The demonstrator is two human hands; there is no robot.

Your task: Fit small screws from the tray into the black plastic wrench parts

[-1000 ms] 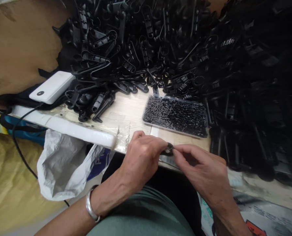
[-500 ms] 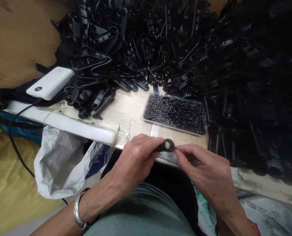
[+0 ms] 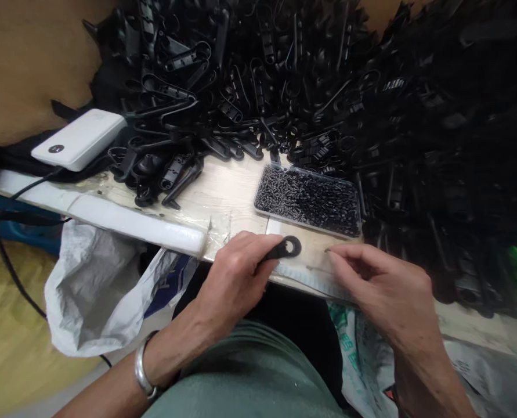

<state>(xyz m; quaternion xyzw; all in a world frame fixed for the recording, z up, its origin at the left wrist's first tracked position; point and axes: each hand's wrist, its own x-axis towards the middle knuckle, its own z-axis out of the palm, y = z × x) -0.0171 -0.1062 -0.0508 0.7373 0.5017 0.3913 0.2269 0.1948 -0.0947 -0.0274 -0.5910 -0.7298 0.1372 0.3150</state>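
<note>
left hand [image 3: 236, 273], low in the middle of the frame, is clamped on a black piece [image 3: 277, 251], its ring end poking out to the right. right hand [image 3: 382, 293] is apart from it, right of centre, thumb and forefinger pinched on a dark bit [image 3: 327, 251] too small to make out. containers, nearest first: a crumpled white sack [image 3: 84, 296] gapes at lower left, pale lining in view; a plastic bag [image 3: 367, 354] with green print sits at lower right, contents hidden. just above the hands, a clear tray [image 3: 306, 224] is full of tiny dark pieces [image 3: 306, 194], shinier toward its left. the table [image 3: 230, 180] is pale, with a white strip [image 3: 136, 223] along its front edge. brown board [image 3: 36, 64] fills the upper left. a white box [image 3: 82, 139] with a black cord [image 3: 6, 255] lies at left. behind the tray and down the right side, a heap of black plastic parts [image 3: 258, 87] takes up most of the top.
</note>
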